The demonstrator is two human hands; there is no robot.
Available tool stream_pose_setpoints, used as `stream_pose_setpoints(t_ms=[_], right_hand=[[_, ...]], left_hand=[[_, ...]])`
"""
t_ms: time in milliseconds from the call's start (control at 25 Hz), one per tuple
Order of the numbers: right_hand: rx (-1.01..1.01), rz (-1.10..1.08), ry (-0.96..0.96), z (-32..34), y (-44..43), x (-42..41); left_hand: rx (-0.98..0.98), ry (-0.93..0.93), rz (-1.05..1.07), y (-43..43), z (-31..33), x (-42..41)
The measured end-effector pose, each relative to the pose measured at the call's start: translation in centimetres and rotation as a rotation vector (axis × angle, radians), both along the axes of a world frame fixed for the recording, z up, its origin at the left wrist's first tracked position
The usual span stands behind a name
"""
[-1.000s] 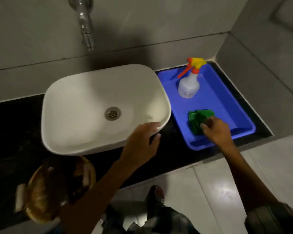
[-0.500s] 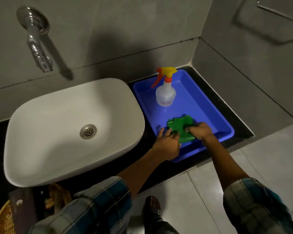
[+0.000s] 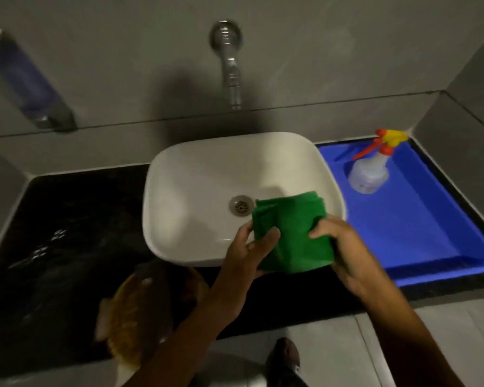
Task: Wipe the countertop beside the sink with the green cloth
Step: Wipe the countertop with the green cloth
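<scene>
A black counter (image 3: pixel 67 247) carries a white sink (image 3: pixel 207 177) and, to its right, a blue tray (image 3: pixel 430 247) holding a spray bottle (image 3: pixel 369 174). Over the sink's near rim, the left hand (image 3: pixel 246 258) and right hand (image 3: pixel 347 252) each close on an edge of the folded green cloth (image 3: pixel 291 233).

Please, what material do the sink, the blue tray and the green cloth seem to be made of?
Sink: likely glazed ceramic; white, smooth, softly glossy with thick rounded walls. Tray: probably moulded plastic; uniform bright blue with a rounded, slightly shiny rim. Cloth: soft fabric, maybe microfibre; matte, and it folds and creases between the left hand and right hand.
</scene>
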State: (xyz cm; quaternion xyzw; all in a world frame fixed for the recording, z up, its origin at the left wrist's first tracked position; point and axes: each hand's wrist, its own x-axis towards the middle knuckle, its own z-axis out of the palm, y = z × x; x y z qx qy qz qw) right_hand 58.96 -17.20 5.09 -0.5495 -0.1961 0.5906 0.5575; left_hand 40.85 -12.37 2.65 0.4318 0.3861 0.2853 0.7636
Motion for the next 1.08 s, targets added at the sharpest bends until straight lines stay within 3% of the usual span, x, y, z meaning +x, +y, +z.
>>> stream_pose_setpoints(t_ms=[80, 160, 280, 520, 640, 680, 760, 840, 960, 1080], right_hand=[[-0.009, 0.098, -0.224, -1.0, 2.0, -8.2], [0.007, 0.285, -0.331, -2.6, 4.8, -16.9], [-0.028, 0.492, -0.556, -5.8, 9.5, -30.0], [-0.087, 0.862, -0.482, -10.8, 15.2, -47.1], [-0.05, 0.719, -0.884, -12.8, 18.6, -47.6], [-0.04, 0.61, -1.058, -13.4, 20.0, -46.5], [-0.057, 0.452, -1.372, -15.1, 22.9, -43.5], [-0.172, 0.475, -1.576, -17.7, 25.6, -40.1], [-0.298, 0.498, -1.607, -21.5, 27.9, -38.5], [-0.201, 0.319, -1.763, -23.8, 28.2, -39.0]], left_hand=[[0.159, 0.216, 0.184, 0.8, 0.0, -8.0], [0.3, 0.433, 0.302, 2.0, -1.0, -17.0], [0.339, 0.677, 0.472, 4.1, -2.8, -29.7], [0.266, 0.927, 0.637, 5.8, -7.9, -46.0], [0.477, 1.407, 0.484, 5.7, -11.5, -47.5], [0.523, 1.477, 0.369, 5.5, -12.5, -46.9], [0.567, 1.524, 0.192, 5.6, -14.9, -46.0], [0.579, 1.549, 0.155, 6.5, -16.9, -45.9], [0.55, 1.55, 0.265, 9.7, -17.7, -46.0], [0.522, 1.512, 0.357, 14.3, -17.4, -44.9]])
